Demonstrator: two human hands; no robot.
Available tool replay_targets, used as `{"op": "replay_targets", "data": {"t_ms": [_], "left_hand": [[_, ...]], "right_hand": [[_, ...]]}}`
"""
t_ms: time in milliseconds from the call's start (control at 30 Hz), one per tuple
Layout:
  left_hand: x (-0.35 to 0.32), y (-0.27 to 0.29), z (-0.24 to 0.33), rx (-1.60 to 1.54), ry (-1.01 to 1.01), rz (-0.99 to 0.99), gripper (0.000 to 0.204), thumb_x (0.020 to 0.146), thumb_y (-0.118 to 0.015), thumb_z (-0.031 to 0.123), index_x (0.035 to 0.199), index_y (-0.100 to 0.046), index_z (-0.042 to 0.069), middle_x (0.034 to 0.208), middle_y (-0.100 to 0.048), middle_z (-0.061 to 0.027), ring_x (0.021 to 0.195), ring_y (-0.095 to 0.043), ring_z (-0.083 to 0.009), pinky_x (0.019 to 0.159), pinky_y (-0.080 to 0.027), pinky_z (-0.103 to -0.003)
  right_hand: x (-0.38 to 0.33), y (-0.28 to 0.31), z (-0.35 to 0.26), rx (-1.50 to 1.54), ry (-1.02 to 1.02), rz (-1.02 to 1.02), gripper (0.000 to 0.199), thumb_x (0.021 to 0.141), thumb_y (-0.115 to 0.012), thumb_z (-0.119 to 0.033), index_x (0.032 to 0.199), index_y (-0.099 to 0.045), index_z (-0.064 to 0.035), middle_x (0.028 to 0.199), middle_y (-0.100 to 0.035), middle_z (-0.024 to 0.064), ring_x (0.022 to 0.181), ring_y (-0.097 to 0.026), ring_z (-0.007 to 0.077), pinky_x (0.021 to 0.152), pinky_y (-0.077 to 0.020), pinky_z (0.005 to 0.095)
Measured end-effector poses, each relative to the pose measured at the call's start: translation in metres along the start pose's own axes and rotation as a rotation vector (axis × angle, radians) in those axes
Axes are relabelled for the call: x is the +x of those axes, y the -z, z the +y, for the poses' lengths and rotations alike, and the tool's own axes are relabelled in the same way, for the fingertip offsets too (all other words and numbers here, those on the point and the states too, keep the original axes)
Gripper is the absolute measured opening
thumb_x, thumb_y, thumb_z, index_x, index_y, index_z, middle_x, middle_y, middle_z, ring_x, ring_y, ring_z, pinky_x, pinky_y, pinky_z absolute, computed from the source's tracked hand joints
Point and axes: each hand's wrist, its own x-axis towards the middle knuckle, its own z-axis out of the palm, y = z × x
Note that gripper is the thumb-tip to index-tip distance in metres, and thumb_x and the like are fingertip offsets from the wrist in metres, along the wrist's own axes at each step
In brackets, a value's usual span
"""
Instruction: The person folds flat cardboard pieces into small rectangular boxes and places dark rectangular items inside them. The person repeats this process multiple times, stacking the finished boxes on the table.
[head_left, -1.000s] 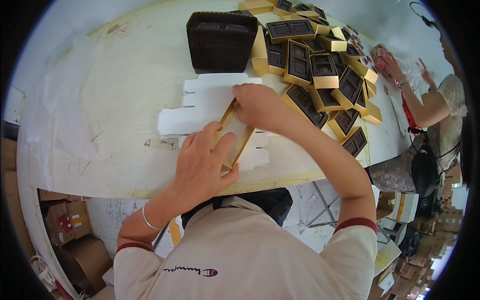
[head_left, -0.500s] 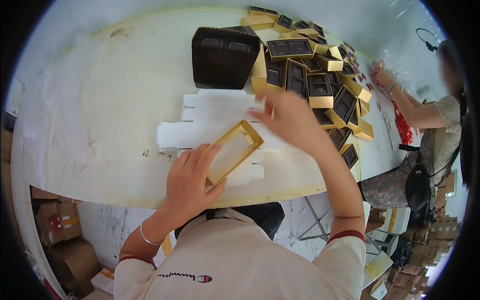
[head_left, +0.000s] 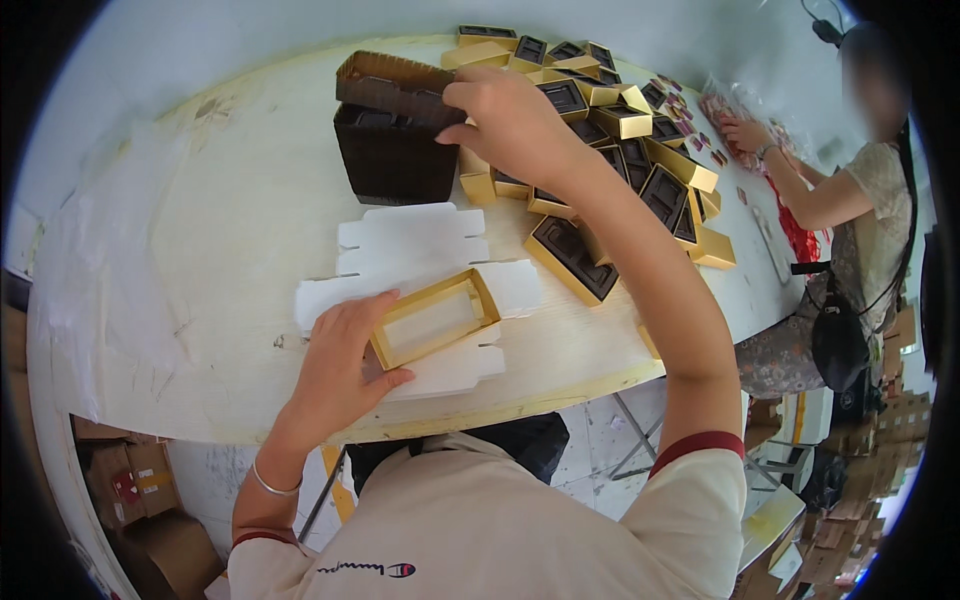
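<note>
My left hand [head_left: 345, 355] grips an open gold box [head_left: 487, 298] by its left end, with the thumb at the near side and the fingers along the far side. The box is tilted, and its pale inside holds nothing. Under it lie flat white cardboard blanks [head_left: 405, 240]. Farther off, my right hand [head_left: 510, 125] pinches the right end of a dark brown plastic tray insert [head_left: 385, 88]. That insert is tipped up at the top of a tall stack of dark inserts [head_left: 395, 165]. Part of its right end is hidden by my fingers.
Gold boxes with dark inserts [head_left: 570, 258] lie heaped right of the stack. Clear plastic sheeting [head_left: 110, 270] covers the table's left side. At the right, another person's hand [head_left: 745, 135] is at a clear bag beside small wrapped pieces. Cardboard cartons [head_left: 130, 485] stand below the table.
My right hand has moved from near the gold box to the stack and taken hold of an insert. The gold box has turned flatter in my left hand. The whole view has shifted somewhat.
</note>
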Motion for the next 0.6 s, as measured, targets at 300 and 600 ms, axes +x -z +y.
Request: {"op": "replay_targets", "data": {"t_ms": [300,600], "left_hand": [[0.005,0.003,-0.005,-0.110,-0.023,0.004,0.076,0.072,-0.076,0.009,0.139,-0.039,0.010,0.129,-0.051,-0.0138,0.118,-0.046,-0.0330,0.103,-0.034,-0.040],[0.026,0.000,0.009,-0.093,-0.114,-0.095,0.074,0.070,-0.076,0.010,0.136,-0.042,0.007,0.131,-0.050,-0.0116,0.119,-0.046,-0.0329,0.103,-0.036,-0.041]], "right_hand": [[-0.083,0.075,-0.050,0.897,-0.768,0.006,0.028,0.093,-0.058,-0.029,0.082,-0.060,-0.0039,0.066,-0.051,-0.0019,0.059,-0.045,0.0080,0.055,-0.0372,0.0225],[-0.134,0.020,-0.043,1.166,-1.243,-0.634,0.025,0.092,-0.062,-0.031,0.096,-0.063,-0.0064,0.076,-0.061,-0.0006,0.051,-0.046,0.0047,0.047,-0.0358,0.0190]]}}
